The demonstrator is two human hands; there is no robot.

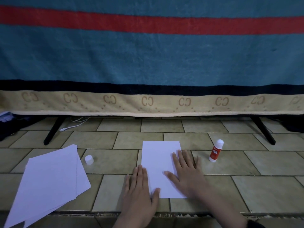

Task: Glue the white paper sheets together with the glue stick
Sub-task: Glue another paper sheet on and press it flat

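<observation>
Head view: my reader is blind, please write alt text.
Two open hands, left hand and right hand, press a white sheet flat on the tiled floor. A glue stick stands right; its cap and spare sheets lie left.

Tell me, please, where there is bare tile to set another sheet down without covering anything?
Bare tile lies between the cap and the pressed sheet, and a wide patch right of the right hand, below the glue stick. The near left is crowded by the paper stack; the left hand covers the sheet's near left edge.
</observation>
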